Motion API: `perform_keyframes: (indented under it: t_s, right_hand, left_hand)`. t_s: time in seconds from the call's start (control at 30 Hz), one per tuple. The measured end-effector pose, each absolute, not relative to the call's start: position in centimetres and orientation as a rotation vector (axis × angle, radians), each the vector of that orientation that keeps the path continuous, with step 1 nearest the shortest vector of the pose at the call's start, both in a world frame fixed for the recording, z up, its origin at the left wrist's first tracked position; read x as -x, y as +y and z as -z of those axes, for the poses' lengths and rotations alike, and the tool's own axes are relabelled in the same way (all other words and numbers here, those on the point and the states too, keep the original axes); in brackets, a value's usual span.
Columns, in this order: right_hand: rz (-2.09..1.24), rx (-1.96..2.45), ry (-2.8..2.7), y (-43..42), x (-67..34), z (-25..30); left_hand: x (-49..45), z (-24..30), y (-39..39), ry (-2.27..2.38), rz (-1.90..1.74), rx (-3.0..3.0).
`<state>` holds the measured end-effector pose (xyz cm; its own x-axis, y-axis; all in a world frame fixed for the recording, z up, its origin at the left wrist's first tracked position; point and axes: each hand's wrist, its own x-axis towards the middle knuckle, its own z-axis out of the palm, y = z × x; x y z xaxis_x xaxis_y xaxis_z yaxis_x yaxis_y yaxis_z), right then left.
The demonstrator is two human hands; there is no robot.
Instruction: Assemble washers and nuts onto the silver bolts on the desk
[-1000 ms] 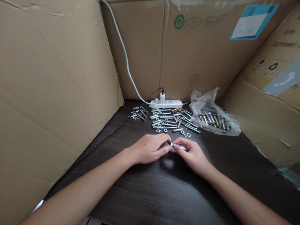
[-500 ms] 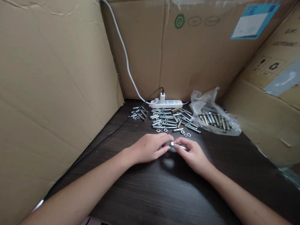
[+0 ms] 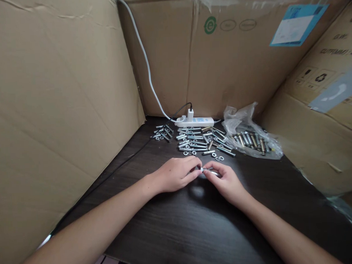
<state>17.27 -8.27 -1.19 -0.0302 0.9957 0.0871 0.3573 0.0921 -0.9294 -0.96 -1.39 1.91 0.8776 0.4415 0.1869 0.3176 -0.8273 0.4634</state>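
Just in front of the loose hardware, my two hands meet over the dark table. My left hand (image 3: 177, 174) is closed, its thumb and fingers pinching a small shiny nut (image 3: 202, 170) at the end of a bolt. The silver sleeved bolt (image 3: 214, 172) lies in my right hand (image 3: 226, 181), which is closed round it with thumb and forefinger close by the nut. Much of the bolt is hidden by the right fingers. Beyond my hands, loose bolts and metal sleeves (image 3: 197, 138) lie with several nuts and washers (image 3: 217, 158).
A white power strip (image 3: 195, 121) stands behind the hardware, with a black cable (image 3: 122, 163) running left across the table. At the right is a clear plastic bag (image 3: 251, 143) of bolts. Cardboard walls (image 3: 231, 68) enclose three sides of the table (image 3: 179, 228).
The nut between my left fingertips has turned slightly, and those fingers have shifted a little. My right hand holds the bolt in nearly the same place.
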Motion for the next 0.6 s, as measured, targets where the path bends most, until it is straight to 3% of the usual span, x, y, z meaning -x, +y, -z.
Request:
perform_keyframes:
  t_s: [0.6]
  right_hand:
    - [-0.903,1.387,-1.509,-8.16,-17.22,1.24]
  left_hand:
    - [1.09,-1.93,-1.51,0.607,-0.453,-2.591]
